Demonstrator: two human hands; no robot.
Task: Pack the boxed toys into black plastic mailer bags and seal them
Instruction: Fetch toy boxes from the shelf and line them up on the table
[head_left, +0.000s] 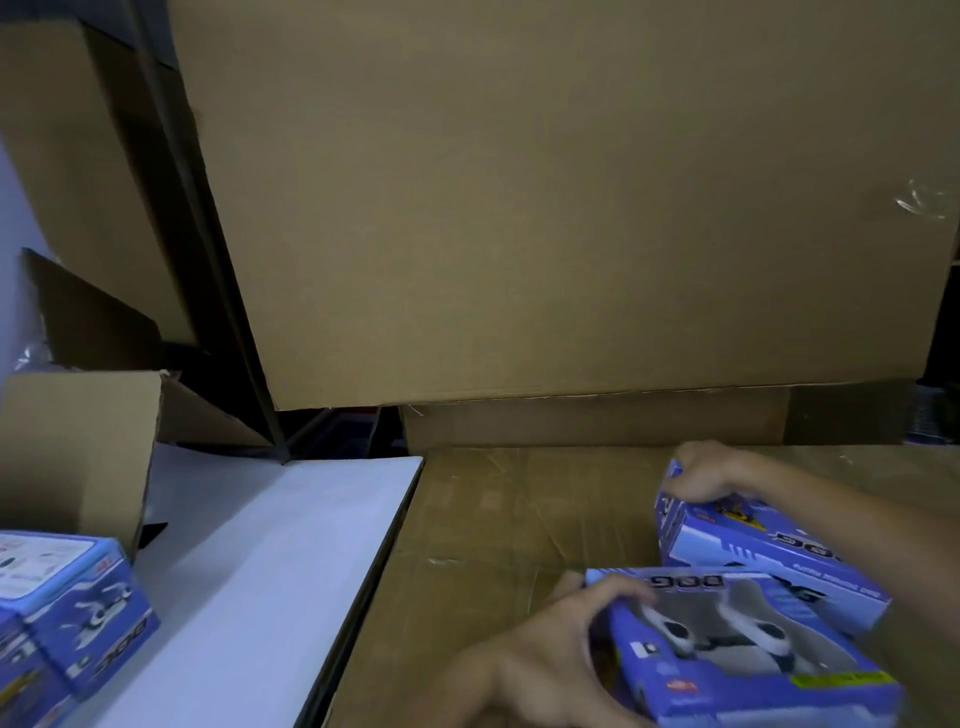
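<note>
A dim storage space was crowded with tall brown cardboard cartons (571, 208) rising at the back. In front lay a flattened sheet of cardboard (509, 530) as a work surface, beside a white tabletop (270, 535) on the left.

The left hand (550, 654) gripped the near blue toy box (748, 654), fingers (623, 592) curled over its left edge. This box had a clear window showing a white robot dog. The right hand (701, 475) clasped the far end of a second blue toy box (763, 551), just behind the first and apparently touching it, both at the lower right of the cardboard.

More blue toy boxes (67, 613) stood stacked at the tabletop's lower left corner, next to an open brown carton (78, 452). No black mailer bag was in view, so bagging seemed not yet begun.

The boxes looked light and stiff, but the window panel probably dented easily; holding by the solid edges and corners seemed safest.
</note>
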